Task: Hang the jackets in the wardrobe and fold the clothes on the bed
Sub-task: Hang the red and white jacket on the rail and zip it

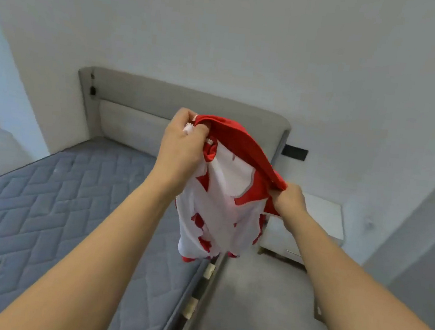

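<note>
A red and white garment (224, 192) hangs in the air over the right edge of the bed (51, 213). My left hand (180, 144) grips its upper left part, fingers curled round the fabric near a white trim. My right hand (289, 200) pinches the red upper edge on the right, lower than the left hand. The garment's bottom dangles just above the bed's side rail. The mattress is bare, blue and quilted. No wardrobe or other clothes show in this view.
A grey padded headboard (164, 99) stands against the wall behind the garment. A white bedside cabinet (321, 222) sits right of the bed, past my right hand. Grey floor (257, 305) runs along the bed's right side. A black wall plate (294, 152) is beside the headboard.
</note>
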`<control>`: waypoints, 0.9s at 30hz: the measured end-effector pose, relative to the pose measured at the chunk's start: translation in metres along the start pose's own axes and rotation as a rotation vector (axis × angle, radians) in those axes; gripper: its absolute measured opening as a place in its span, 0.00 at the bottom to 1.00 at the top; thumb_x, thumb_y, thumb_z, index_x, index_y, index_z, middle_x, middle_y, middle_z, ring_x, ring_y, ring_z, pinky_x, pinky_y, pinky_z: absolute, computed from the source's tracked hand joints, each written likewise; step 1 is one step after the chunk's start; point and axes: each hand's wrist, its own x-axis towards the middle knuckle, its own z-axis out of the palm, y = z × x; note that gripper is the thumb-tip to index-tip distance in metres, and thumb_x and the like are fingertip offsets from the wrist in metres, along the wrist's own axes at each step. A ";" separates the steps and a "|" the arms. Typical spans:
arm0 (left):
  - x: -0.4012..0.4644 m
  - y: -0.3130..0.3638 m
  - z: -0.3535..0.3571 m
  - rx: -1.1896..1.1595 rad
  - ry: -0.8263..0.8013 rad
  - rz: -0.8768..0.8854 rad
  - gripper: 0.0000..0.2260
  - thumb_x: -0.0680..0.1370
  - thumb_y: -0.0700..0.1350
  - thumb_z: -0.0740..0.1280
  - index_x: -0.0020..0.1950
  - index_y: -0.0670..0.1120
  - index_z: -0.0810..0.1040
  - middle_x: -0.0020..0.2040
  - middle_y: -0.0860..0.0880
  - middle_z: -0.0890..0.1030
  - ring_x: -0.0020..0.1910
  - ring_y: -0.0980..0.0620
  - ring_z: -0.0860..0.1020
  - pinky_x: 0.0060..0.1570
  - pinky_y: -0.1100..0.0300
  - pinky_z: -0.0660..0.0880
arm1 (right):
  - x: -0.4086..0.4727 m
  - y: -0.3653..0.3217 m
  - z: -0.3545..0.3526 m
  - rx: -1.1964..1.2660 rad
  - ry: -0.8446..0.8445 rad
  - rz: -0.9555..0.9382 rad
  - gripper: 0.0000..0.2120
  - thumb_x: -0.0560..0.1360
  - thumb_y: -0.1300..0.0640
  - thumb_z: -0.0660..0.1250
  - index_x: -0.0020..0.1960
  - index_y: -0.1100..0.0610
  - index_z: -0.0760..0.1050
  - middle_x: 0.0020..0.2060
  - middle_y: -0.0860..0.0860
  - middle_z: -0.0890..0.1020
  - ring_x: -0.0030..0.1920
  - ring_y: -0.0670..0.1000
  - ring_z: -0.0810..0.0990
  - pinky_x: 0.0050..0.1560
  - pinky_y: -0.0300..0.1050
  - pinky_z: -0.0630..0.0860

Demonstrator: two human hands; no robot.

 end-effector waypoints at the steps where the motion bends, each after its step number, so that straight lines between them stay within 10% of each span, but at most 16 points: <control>1: 0.007 -0.004 0.023 -0.009 -0.081 -0.012 0.04 0.75 0.42 0.64 0.45 0.48 0.69 0.28 0.56 0.76 0.27 0.57 0.73 0.28 0.65 0.71 | 0.012 0.003 -0.018 0.068 0.043 0.046 0.06 0.77 0.54 0.67 0.44 0.55 0.81 0.43 0.58 0.84 0.48 0.62 0.82 0.54 0.58 0.79; 4: 0.028 -0.025 0.093 0.158 -0.401 -0.067 0.20 0.69 0.54 0.71 0.57 0.59 0.67 0.41 0.53 0.81 0.33 0.55 0.79 0.36 0.57 0.76 | 0.041 0.008 -0.076 0.394 0.154 0.219 0.07 0.77 0.60 0.65 0.51 0.61 0.81 0.47 0.62 0.84 0.49 0.61 0.83 0.55 0.61 0.79; 8: 0.044 -0.062 0.201 0.543 -0.789 -0.088 0.41 0.63 0.58 0.75 0.74 0.59 0.62 0.58 0.55 0.74 0.51 0.54 0.78 0.50 0.58 0.75 | 0.077 0.016 -0.165 0.566 0.295 0.311 0.08 0.76 0.61 0.63 0.42 0.59 0.80 0.31 0.56 0.84 0.27 0.54 0.82 0.26 0.44 0.77; 12: 0.039 -0.088 0.318 0.337 -1.078 -0.211 0.09 0.70 0.45 0.75 0.48 0.45 0.82 0.40 0.47 0.83 0.36 0.54 0.79 0.38 0.62 0.76 | 0.096 0.032 -0.252 0.382 0.369 0.349 0.07 0.75 0.63 0.66 0.48 0.64 0.81 0.40 0.61 0.84 0.37 0.57 0.83 0.41 0.52 0.81; 15: 0.027 -0.086 0.402 0.088 -1.217 -0.268 0.06 0.73 0.39 0.70 0.36 0.45 0.78 0.29 0.51 0.77 0.28 0.55 0.74 0.28 0.67 0.70 | 0.094 0.051 -0.318 0.249 0.341 0.432 0.11 0.75 0.69 0.62 0.55 0.65 0.79 0.47 0.63 0.83 0.46 0.60 0.81 0.54 0.59 0.78; 22: -0.031 -0.053 0.561 -0.638 -1.325 -0.706 0.10 0.79 0.40 0.64 0.39 0.47 0.81 0.35 0.47 0.80 0.34 0.52 0.79 0.38 0.61 0.76 | 0.054 0.139 -0.452 -0.562 0.698 0.614 0.10 0.73 0.62 0.62 0.34 0.56 0.69 0.31 0.53 0.74 0.37 0.56 0.74 0.30 0.41 0.64; 27: -0.115 -0.013 0.662 -0.808 -1.468 -0.846 0.04 0.79 0.39 0.63 0.46 0.44 0.76 0.38 0.44 0.81 0.38 0.48 0.80 0.48 0.50 0.78 | -0.003 0.223 -0.522 -0.268 1.147 0.800 0.14 0.77 0.52 0.63 0.36 0.57 0.74 0.33 0.53 0.76 0.34 0.55 0.74 0.30 0.42 0.64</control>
